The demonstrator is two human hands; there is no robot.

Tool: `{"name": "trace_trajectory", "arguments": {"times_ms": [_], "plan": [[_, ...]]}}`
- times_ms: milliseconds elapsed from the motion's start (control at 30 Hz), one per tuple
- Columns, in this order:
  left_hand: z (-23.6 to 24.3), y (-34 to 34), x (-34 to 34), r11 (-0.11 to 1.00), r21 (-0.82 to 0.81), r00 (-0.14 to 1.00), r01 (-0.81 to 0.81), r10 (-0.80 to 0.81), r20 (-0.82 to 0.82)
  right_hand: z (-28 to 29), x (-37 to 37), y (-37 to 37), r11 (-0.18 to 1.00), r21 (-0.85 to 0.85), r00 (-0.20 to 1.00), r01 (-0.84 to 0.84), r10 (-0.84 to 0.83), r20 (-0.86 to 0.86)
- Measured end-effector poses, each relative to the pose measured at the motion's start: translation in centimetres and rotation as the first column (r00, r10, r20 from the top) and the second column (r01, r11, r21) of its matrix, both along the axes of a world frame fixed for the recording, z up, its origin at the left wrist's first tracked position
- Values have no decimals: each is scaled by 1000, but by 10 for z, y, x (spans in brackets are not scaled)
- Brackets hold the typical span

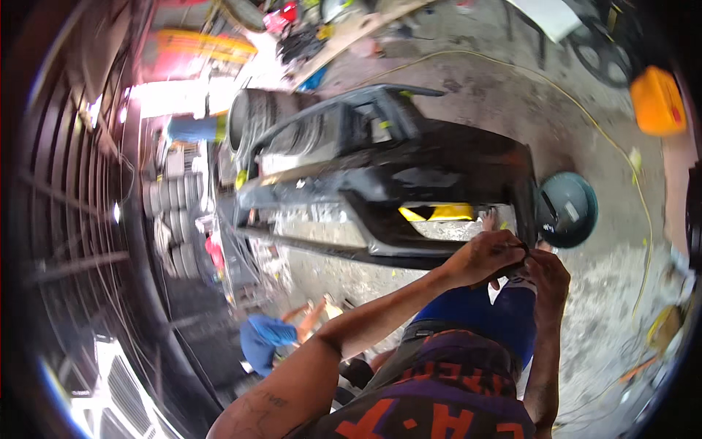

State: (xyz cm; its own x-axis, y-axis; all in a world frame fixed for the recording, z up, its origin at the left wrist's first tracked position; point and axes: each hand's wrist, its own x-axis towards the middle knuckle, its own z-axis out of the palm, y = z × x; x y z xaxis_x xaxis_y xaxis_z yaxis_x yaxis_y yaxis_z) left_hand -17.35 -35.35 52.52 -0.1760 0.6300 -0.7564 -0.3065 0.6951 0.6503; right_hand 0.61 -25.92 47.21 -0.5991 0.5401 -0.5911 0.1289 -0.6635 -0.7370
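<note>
A black car bumper with open grille gaps stretches across the middle in front of me. My left hand and my right hand meet at the bumper's near right corner, close to my waist. The fingers of both are pinched together around something small and dark between them, too small to make out. Whether that dark bit belongs to the bumper's edge I cannot tell. A dark teal bucket stands on the floor just beyond my right hand. Something yellow shows through the bumper's lower opening.
A person in a blue shirt is low down at the left. Stacked tyres and a grey drum stand farther left. A yellow hose curves over the concrete at the right, near an orange jerrycan.
</note>
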Motion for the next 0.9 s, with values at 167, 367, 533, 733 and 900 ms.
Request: {"name": "trace_trajectory", "arguments": {"times_ms": [167, 367, 533, 733, 900], "plan": [[19, -44, -16, 991, 132, 997, 27, -18, -71, 23, -20, -6, 981, 23, 981, -192, 192, 26], [19, -87, -45, 836, 419, 910, -353, 411, -53, 31, -70, -59, 938, -328, 972, 112, -172, -158], [40, -114, -65, 687, 636, 898, -350, 441, 18, 52, -95, -103, 930, -354, 903, 100, -234, -360], [62, -113, -85, 819, 526, 951, -229, 304, -60, 88, -107, -76, 983, -150, 962, -103, 60, -267], [59, -90, -69, 673, 625, 894, -396, 437, 96, 93, -108, -57, 978, -209, 943, -6, -64, -326]]}}
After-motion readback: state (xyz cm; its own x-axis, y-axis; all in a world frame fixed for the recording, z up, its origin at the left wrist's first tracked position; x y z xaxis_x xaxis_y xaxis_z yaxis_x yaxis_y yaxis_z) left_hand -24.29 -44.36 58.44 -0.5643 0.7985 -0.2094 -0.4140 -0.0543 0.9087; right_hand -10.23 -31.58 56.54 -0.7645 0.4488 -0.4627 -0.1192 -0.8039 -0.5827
